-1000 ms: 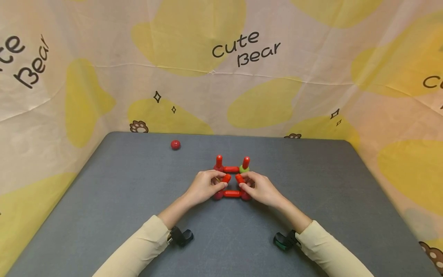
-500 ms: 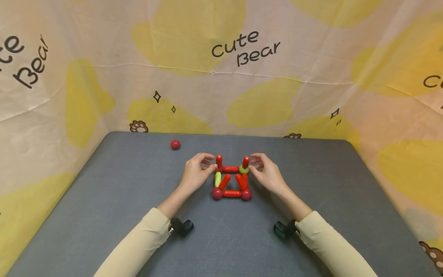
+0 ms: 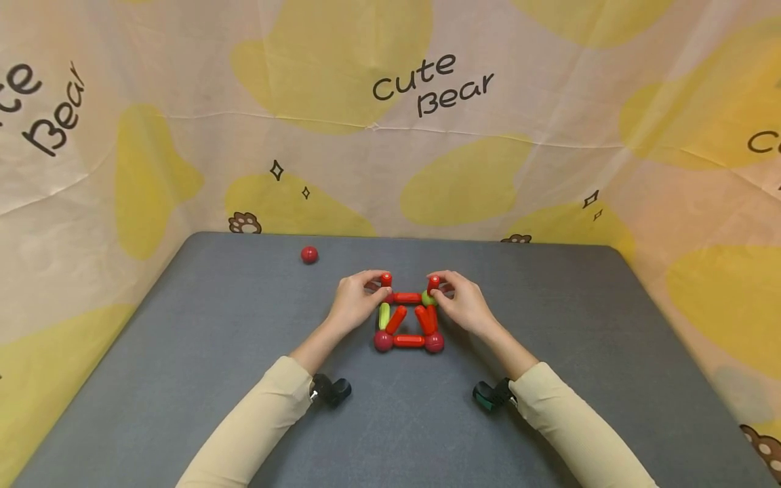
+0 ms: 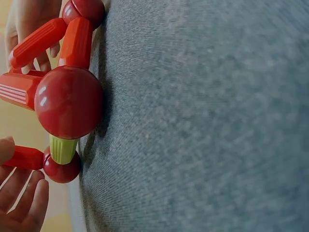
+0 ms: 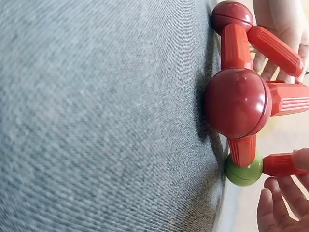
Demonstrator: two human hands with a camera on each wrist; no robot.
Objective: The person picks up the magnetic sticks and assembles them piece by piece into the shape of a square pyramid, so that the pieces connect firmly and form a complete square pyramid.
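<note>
**Both hands on the back posts of the rod-and-ball frame**

The frame (image 3: 407, 318) sits mid-table on the grey mat (image 3: 549, 379): a square of red rods joined by balls at the corners, with one yellow-green rod (image 3: 384, 315) on its left side and two loose-looking red rods leaning inward across the middle. At the back corners two short posts stand upright. The left hand (image 3: 356, 305) has thumb and fingers closed narrowly around the left post (image 3: 386, 279); the right hand (image 3: 464, 303) pinches the right post (image 3: 434, 282) the same way, just above the green ball (image 3: 429, 297). The wrist views show the front balls resting on the mat and the posts meeting the fingertips, though how firmly they are pinched cannot be told.

What could go wrong, in my judgement: tilting or tugging either post may break its joint at the ball, and uneven pull from the two hands could twist the square and drop the leaning rods. A freed ball would roll readily on this mat; a spare red ball (image 3: 309, 255) already lies well apart at the back left.
</note>
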